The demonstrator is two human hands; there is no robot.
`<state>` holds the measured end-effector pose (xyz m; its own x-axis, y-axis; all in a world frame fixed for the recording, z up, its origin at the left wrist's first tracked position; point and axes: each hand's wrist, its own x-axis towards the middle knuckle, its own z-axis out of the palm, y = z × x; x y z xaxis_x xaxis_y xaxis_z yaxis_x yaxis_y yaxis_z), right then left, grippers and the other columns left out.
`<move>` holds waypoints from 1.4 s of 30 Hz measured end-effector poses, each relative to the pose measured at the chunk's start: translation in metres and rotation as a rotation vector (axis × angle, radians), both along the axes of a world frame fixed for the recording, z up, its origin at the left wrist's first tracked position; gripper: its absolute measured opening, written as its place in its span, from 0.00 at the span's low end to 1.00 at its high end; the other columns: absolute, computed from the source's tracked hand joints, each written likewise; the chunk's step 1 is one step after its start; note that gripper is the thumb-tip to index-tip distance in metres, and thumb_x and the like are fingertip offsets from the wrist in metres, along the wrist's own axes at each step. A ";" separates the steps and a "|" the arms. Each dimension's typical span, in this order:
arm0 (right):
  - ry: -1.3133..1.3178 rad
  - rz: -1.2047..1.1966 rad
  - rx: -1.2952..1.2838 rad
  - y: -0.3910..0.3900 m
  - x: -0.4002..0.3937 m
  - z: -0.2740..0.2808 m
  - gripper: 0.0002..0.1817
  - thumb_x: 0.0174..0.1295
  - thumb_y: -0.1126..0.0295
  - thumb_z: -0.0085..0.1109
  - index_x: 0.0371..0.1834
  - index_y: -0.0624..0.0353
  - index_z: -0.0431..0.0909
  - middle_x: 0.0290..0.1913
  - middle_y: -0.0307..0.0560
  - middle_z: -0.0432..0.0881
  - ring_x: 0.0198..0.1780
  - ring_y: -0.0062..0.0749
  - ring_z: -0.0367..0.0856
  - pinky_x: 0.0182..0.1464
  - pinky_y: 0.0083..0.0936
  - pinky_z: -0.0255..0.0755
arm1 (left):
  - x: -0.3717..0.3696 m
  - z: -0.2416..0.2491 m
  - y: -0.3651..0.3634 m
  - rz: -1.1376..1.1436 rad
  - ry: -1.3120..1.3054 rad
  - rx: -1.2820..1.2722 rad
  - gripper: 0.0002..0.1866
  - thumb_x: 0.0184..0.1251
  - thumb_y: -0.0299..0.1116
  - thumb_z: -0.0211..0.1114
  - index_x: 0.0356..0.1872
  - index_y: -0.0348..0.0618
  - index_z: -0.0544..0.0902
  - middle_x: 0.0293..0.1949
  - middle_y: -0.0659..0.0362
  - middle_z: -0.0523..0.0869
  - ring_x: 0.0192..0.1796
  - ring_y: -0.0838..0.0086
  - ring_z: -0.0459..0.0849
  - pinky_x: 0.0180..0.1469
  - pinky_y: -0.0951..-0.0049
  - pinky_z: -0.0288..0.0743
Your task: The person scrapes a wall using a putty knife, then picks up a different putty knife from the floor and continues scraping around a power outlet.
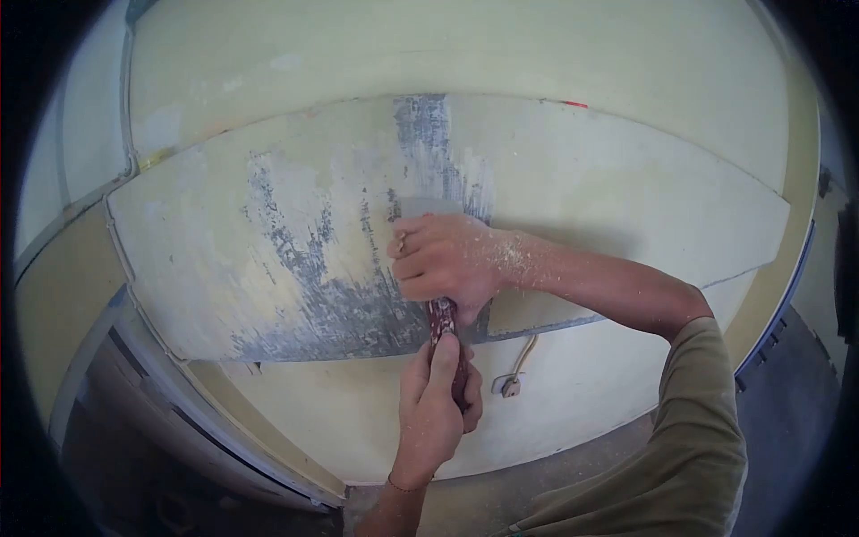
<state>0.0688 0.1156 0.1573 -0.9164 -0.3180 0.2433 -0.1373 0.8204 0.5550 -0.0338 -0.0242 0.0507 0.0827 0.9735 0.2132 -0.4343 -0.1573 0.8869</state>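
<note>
My left hand [433, 407] is closed around the dark red, paint-flecked handle of a scraper [441, 315], its thumb lying along the handle. Above it, my right hand [447, 259] wraps over the upper part of the same tool, fingers curled. Pale flakes and dust cling to the right wrist and forearm. The wide grey blade shows just past the right knuckles, lying against a long cream-painted panel [573, 197]. Around the blade, the panel's paint is worn through in streaks to a dark grey layer. Part of the scraper is hidden under my right hand.
Cream wall [483, 49] runs above and below the panel. A cable with a small fitting [511, 387] hangs below the panel's lower edge. A doorway frame [233, 447] stands at lower left, and a blue-edged frame [778, 300] at the right. Floor shows at the bottom.
</note>
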 end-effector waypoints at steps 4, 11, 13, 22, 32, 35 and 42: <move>-0.064 -0.065 0.012 0.002 -0.001 -0.003 0.22 0.12 0.61 0.67 0.17 0.53 0.69 0.25 0.38 0.71 0.37 0.38 0.76 0.49 0.34 0.69 | 0.000 -0.002 -0.003 -0.031 -0.030 -0.053 0.19 0.77 0.49 0.49 0.37 0.41 0.71 0.18 0.63 0.70 0.13 0.82 0.65 0.13 0.80 0.53; 0.026 -0.022 0.105 0.008 0.006 0.045 0.24 0.13 0.61 0.69 0.19 0.53 0.70 0.26 0.38 0.71 0.38 0.40 0.77 0.48 0.37 0.71 | -0.001 0.036 0.015 -0.030 0.016 0.035 0.18 0.78 0.47 0.49 0.37 0.42 0.71 0.18 0.63 0.70 0.13 0.82 0.64 0.13 0.80 0.54; 0.023 0.021 0.024 0.007 0.004 0.022 0.25 0.12 0.60 0.69 0.19 0.53 0.69 0.25 0.38 0.71 0.37 0.41 0.77 0.49 0.38 0.71 | 0.002 0.021 0.003 -0.026 -0.002 -0.012 0.18 0.77 0.47 0.49 0.37 0.42 0.71 0.18 0.63 0.70 0.13 0.82 0.64 0.13 0.80 0.54; 0.068 0.047 0.038 0.006 0.001 0.026 0.26 0.07 0.60 0.68 0.18 0.52 0.68 0.25 0.38 0.70 0.37 0.40 0.77 0.50 0.37 0.70 | 0.000 0.027 0.001 -0.007 0.009 0.026 0.18 0.77 0.46 0.49 0.34 0.41 0.71 0.17 0.64 0.69 0.13 0.83 0.64 0.13 0.80 0.55; 0.051 0.099 -0.029 0.009 -0.009 0.016 0.26 0.07 0.62 0.67 0.18 0.53 0.66 0.24 0.38 0.69 0.37 0.41 0.76 0.49 0.36 0.70 | -0.007 0.019 -0.001 0.018 0.028 -0.028 0.18 0.78 0.46 0.48 0.35 0.41 0.71 0.17 0.64 0.70 0.13 0.82 0.65 0.13 0.79 0.55; 0.031 0.087 0.084 0.014 -0.006 0.036 0.25 0.09 0.62 0.66 0.18 0.54 0.65 0.24 0.38 0.68 0.37 0.40 0.76 0.50 0.35 0.70 | -0.008 0.024 0.019 0.034 0.090 0.096 0.18 0.78 0.46 0.48 0.36 0.41 0.71 0.17 0.64 0.69 0.13 0.82 0.65 0.13 0.80 0.55; 0.064 0.027 -0.011 0.006 -0.005 0.024 0.25 0.10 0.62 0.66 0.17 0.54 0.65 0.25 0.38 0.68 0.36 0.40 0.75 0.47 0.36 0.69 | -0.008 0.026 0.005 -0.014 0.026 -0.045 0.18 0.78 0.46 0.48 0.34 0.41 0.70 0.17 0.64 0.69 0.13 0.82 0.65 0.14 0.79 0.55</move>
